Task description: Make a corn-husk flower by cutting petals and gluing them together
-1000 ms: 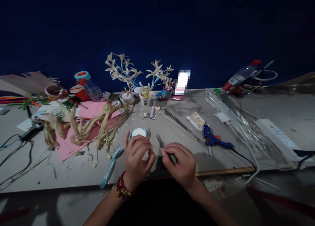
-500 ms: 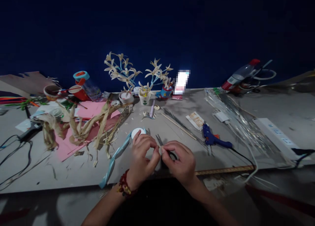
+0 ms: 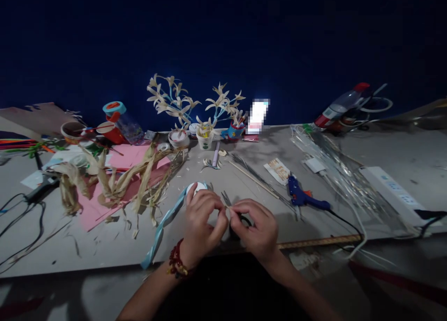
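Left hand [image 3: 205,221] and right hand [image 3: 257,225] each pinch, fingertips nearly meeting, a tiny pale strand [image 3: 228,208] over the table's near side, by scissors [image 3: 226,199]. Probably light, fragile; best held at its 2 ends.

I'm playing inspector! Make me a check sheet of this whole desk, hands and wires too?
Surface: grey table, scattered with small scraps.
Things at hand: thin pale piece, too small to name; scissors by the right hand, partly hidden.
Clutter: dried husks on pink paper; blue glue gun; blue ribbon.
Hands: left and right pinch close together at the pale piece.
Cables: black cord from the glue gun; black loops at far left.
Surroundings: dark blue wall; other people, nothing seen.
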Demonstrator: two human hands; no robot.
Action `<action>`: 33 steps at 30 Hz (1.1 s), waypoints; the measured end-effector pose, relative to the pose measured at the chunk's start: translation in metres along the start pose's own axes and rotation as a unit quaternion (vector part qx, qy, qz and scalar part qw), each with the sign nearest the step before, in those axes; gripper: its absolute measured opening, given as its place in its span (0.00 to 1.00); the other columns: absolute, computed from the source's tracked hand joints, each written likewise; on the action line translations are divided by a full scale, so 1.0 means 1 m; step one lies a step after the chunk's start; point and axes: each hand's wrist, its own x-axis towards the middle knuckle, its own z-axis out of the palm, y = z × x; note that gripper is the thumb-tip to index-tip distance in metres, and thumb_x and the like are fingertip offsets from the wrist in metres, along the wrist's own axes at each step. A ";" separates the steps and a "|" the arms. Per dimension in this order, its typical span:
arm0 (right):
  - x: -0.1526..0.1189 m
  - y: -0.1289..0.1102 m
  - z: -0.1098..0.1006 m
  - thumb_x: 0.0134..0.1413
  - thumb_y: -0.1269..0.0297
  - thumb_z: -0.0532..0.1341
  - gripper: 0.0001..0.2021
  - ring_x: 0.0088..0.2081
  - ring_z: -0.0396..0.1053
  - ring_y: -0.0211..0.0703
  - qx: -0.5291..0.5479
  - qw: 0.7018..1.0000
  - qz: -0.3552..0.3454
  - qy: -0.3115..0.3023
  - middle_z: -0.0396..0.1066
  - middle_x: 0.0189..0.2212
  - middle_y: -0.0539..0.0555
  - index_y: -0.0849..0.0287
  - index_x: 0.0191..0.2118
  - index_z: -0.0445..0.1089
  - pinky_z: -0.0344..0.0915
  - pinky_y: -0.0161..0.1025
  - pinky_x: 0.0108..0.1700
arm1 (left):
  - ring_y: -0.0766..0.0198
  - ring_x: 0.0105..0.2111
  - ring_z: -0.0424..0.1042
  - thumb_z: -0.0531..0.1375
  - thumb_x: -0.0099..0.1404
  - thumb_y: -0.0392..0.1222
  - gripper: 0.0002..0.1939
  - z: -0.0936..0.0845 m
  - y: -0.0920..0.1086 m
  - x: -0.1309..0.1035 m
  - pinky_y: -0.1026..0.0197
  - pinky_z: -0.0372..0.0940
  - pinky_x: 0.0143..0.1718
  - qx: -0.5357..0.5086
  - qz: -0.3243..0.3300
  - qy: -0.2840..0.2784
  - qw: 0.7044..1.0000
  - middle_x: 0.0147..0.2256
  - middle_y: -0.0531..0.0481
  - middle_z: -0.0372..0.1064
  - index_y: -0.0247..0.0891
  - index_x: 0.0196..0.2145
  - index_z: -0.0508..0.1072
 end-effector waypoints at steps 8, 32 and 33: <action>0.000 0.008 -0.005 0.56 0.74 0.63 0.06 0.31 0.75 0.43 0.003 1.000 0.013 0.011 0.76 0.28 0.51 0.54 0.33 0.72 0.72 0.40 0.36 | 0.52 0.44 0.74 0.58 0.63 0.37 0.06 -0.012 0.002 -0.001 0.36 0.48 0.66 0.022 0.009 0.009 1.000 0.35 0.49 0.76 0.43 0.38 0.72; 0.003 0.012 -0.020 0.59 0.72 0.59 0.08 0.36 0.74 0.44 0.005 0.994 0.019 -0.104 0.75 0.36 0.54 0.55 0.42 0.71 0.72 0.40 0.39 | 0.54 0.42 0.75 0.61 0.63 0.30 0.08 0.000 -0.008 -0.007 0.32 0.44 0.67 0.083 0.079 0.012 0.993 0.32 0.53 0.80 0.43 0.34 0.73; 0.003 0.009 -0.018 0.58 0.72 0.60 0.09 0.38 0.74 0.46 0.001 0.992 0.007 -0.123 0.76 0.37 0.55 0.55 0.44 0.71 0.73 0.41 0.41 | 0.54 0.43 0.75 0.61 0.63 0.30 0.08 0.002 -0.008 -0.008 0.32 0.43 0.67 0.083 0.079 0.002 0.993 0.33 0.54 0.80 0.44 0.35 0.73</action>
